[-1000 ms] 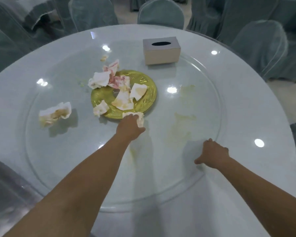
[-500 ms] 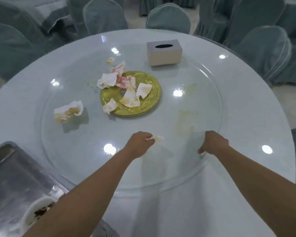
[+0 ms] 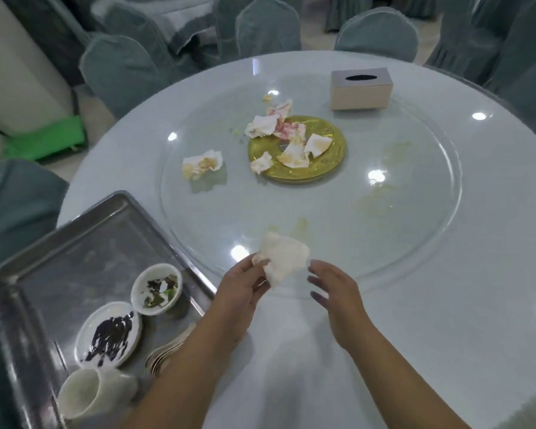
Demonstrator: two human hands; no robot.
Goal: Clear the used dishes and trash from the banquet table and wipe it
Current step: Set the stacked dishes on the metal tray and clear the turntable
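Banquet hall: round table (image 3: 446, 305) with glass turntable (image 3: 415, 243), ringed by fabric-covered chairs (image 3: 121, 69).

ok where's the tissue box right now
In the head view the tissue box sits at the far right of the glass turntable, beyond and to the right of the gold plate.

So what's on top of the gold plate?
Crumpled used napkins lie on the gold plate, some stained pink, some yellowish. The plate's surface beneath them is covered, so anything under them cannot be seen.
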